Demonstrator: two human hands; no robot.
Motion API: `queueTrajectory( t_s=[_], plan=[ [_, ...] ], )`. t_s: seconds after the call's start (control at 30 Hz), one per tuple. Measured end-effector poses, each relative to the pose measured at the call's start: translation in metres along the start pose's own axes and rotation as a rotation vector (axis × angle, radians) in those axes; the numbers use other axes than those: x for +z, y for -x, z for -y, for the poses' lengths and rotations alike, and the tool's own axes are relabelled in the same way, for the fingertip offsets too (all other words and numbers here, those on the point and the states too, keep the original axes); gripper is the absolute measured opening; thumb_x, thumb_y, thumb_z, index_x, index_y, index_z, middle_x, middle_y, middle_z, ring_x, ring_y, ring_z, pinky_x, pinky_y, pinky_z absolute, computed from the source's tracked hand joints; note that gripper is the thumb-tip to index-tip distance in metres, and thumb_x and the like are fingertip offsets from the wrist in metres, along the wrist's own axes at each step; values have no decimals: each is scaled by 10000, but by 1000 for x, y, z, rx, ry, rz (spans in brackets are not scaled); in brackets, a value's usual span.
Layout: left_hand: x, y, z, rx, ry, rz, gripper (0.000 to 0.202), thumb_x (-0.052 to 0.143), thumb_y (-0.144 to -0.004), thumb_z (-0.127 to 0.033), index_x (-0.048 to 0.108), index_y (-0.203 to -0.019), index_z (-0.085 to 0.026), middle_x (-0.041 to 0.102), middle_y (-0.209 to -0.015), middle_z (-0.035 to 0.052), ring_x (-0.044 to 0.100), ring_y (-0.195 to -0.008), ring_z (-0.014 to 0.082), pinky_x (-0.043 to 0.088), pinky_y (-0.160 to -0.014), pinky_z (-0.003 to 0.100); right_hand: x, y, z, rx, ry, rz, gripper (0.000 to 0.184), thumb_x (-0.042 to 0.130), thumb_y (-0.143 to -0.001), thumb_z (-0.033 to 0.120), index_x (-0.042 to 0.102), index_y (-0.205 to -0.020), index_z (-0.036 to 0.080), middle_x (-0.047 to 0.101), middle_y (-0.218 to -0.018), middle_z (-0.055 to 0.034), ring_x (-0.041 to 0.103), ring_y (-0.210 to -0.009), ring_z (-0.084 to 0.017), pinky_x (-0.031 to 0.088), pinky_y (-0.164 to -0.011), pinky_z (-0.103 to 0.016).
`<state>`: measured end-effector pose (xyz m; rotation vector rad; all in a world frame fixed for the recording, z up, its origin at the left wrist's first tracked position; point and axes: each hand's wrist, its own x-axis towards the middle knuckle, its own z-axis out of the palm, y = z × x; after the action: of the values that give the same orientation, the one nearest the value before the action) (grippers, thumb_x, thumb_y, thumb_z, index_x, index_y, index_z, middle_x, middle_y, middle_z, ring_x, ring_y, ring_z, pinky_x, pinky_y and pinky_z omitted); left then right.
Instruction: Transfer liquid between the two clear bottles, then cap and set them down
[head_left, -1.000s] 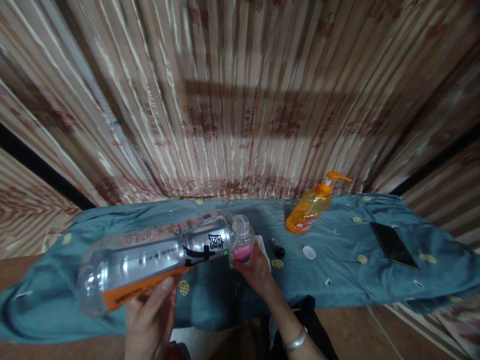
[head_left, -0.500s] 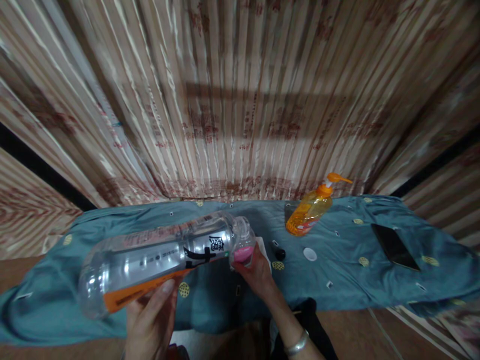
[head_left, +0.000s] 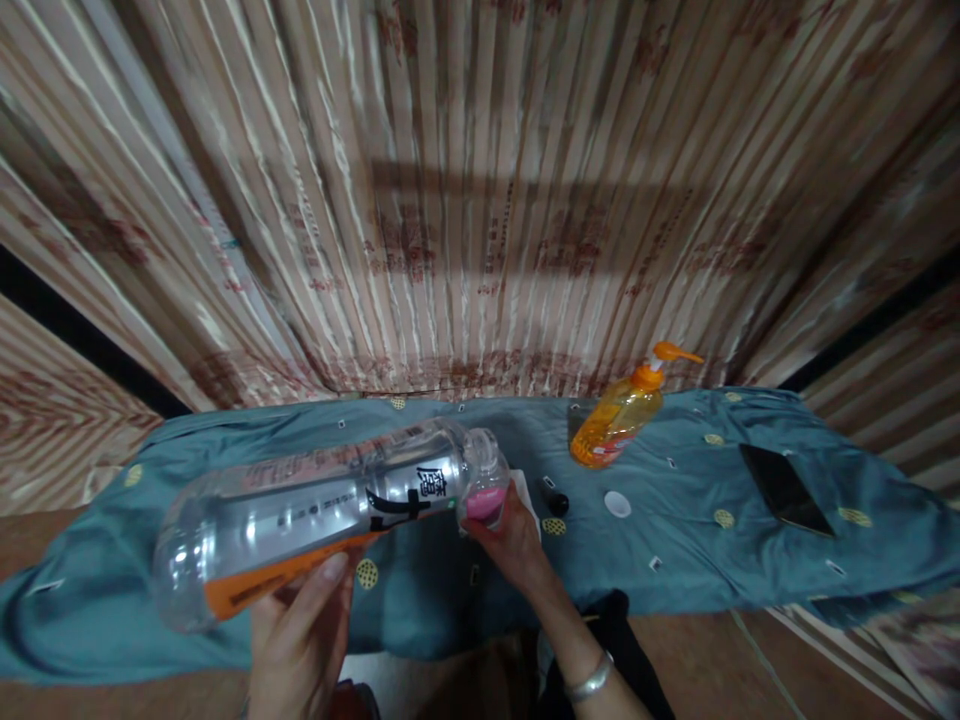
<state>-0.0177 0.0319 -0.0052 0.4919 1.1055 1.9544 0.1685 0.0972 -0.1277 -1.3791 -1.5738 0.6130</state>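
Scarcely shifted since the earlier frame — gripping the large bottle point(head_left: 292, 505) sideways in the left hand point(head_left: 304, 615), clasping the pink-filled small bottle point(head_left: 486, 500) against its neck end in the right hand point(head_left: 516, 540), over the tabletop point(head_left: 712, 570) towards its near edge — seemingly mid-pour, calling for steady alignment.

Large clear plastic bottle point(head_left: 300, 515): silver-grey side, black characters, orange band; small clear plastic bottle point(head_left: 485, 498) pink in lower part; see-through yellow-orange plastic pump bottle point(head_left: 616, 420), solid orange pump head. Teal fabric cover point(head_left: 536, 435) patterned with yellow ovals and small pale-and-dark rectangles; round white disc point(head_left: 618, 504), flat black rectangular phone point(head_left: 786, 490), silver metal bracelet point(head_left: 592, 680). Pleated beige-and-brown striped curtain point(head_left: 450, 320), dark-red printed motifs.
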Motion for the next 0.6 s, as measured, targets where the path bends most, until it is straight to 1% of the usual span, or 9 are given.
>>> queueTrajectory(
  t_s=[0.07, 0.17, 0.3, 0.4, 0.6],
  plan=[
    [0, 0, 1, 1, -13, 7, 350, 892, -447, -283, 725, -752, -242, 725, -671, -24, 690, -677, 189, 592, -706, 341, 0, 0, 0, 3, -1, -8, 632, 751, -664, 270, 472, -1227, 197, 683, -1019, -68, 673, -957, -255, 549, -848, -384],
    [-1, -1, 2, 7, -23, 8, 350, 890, -453, -286, 725, -759, -243, 731, -684, -21, 689, -673, 190, 590, -731, 359, 0, 0, 0, 10, 1, -5, 642, 750, -662, 273, 467, -1233, 194, 684, -1025, -70, 671, -957, -255, 547, -848, -387],
    [0, 0, 1, 6, -27, 3, 354, 886, -462, -278, 724, -775, -244, 732, -696, -23, 690, -679, 183, 588, -725, 342, 0, 0, -1, 20, 11, 1, 631, 748, -661, 281, 477, -1223, 186, 685, -1016, -76, 671, -947, -258, 549, -839, -390],
    [1, 0, 1, 11, -34, -2, 345, 883, -465, -281, 721, -768, -242, 729, -691, -21, 692, -684, 187, 589, -715, 337, 0, 0, -1, 10, 17, -3, 641, 744, -662, 283, 477, -1238, 196, 688, -1010, -64, 677, -922, -252, 556, -813, -379],
    [0, 0, 2, 24, -37, 6, 347, 880, -460, -293, 728, -768, -235, 733, -696, -6, 700, -704, 224, 582, -779, 422, 0, 0, 1, 27, 9, -7, 661, 751, -651, 269, 475, -1246, 188, 689, -1008, -66, 675, -931, -253, 550, -826, -377]
  ],
)
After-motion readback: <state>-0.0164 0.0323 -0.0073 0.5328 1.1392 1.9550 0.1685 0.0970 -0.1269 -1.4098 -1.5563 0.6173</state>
